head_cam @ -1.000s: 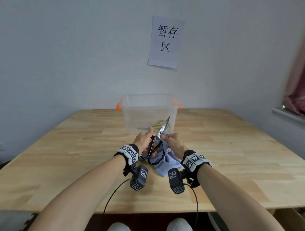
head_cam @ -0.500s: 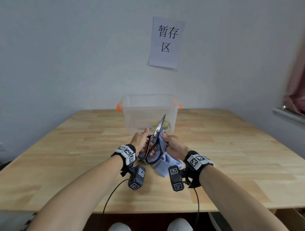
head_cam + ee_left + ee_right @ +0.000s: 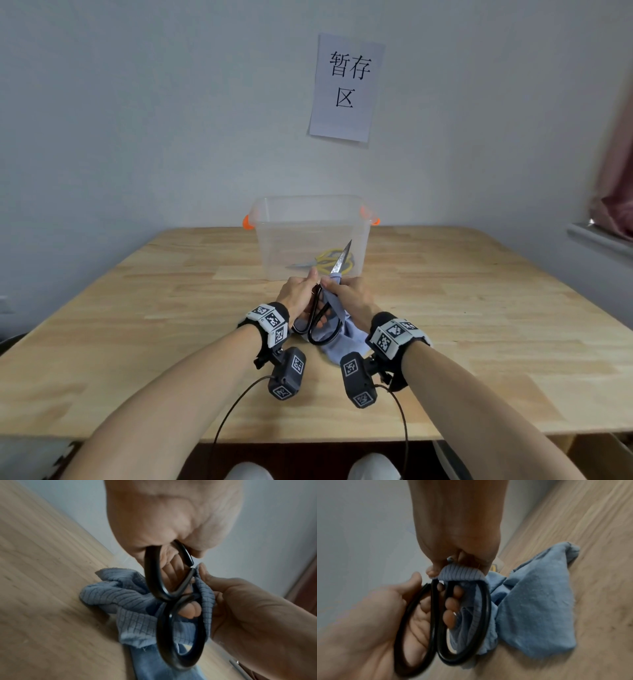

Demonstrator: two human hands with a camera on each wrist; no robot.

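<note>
Wooden table (image 3: 171,308), pale wall behind. Over its near centre, off the surface: scissors (image 3: 342,259), blade tip pointing up and toward the far side, black handle loops toward the person. Left hand (image 3: 299,294): fingers curled through and round the loops, a firm hold. Right hand (image 3: 352,296): thumb and fingers pinch a fold of blue cloth (image 3: 342,342) round the scissors just above the loops (blades look closed; only one edge shows). The rest of the cloth trails down onto the table. Judgement: step in hand is wiping the blades. To do it well, hold the loops steady, draw the fold from pivot to tip, press on the flats and stay off the edge, with thick cloth between skin and steel. Far centre: clear bin (image 3: 308,222) with orange handles, yellow item (image 3: 329,255) inside. Paper sign (image 3: 346,87) on the wall above.
</note>
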